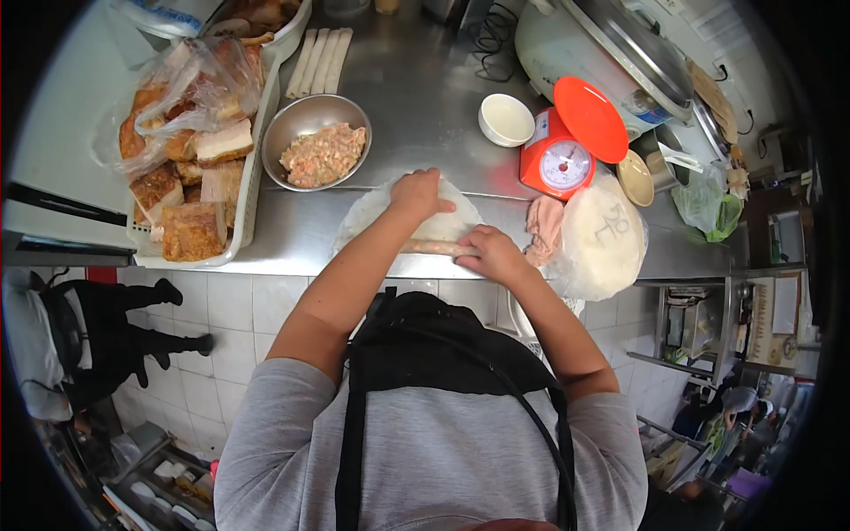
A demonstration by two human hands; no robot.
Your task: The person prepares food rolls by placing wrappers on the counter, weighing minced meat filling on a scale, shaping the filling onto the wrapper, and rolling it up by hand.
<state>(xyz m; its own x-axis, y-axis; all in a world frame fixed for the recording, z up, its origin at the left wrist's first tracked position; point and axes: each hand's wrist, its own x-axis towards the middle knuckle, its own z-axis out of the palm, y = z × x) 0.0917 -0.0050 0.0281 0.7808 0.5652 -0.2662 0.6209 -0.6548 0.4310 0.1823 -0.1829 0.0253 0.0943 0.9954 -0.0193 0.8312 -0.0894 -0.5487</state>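
A round, pale, thin wrapper sheet (361,214) lies near the counter's front edge. My left hand (420,196) rests on its upper part, thumb apart from the fingers; the fingertips point down and are partly hidden. Along the sheet's near side lies a long filled roll (429,247), with pinkish filling showing through. My right hand (492,253) closes its fingers on the right end of this roll. Beyond my left hand stands a steel bowl (276,133) with minced meat filling (324,154). To the right of my right hand are a pink cloth (543,228) and a stack of round wrappers (604,239) in plastic.
Several finished rolls (319,62) lie at the back. A white basket (252,199) of roasted pork chunks (193,232) stands left. At right are a red scale (533,168), a white bowl (506,120) and a large lidded cooker (567,62). Another person (71,327) stands at left.
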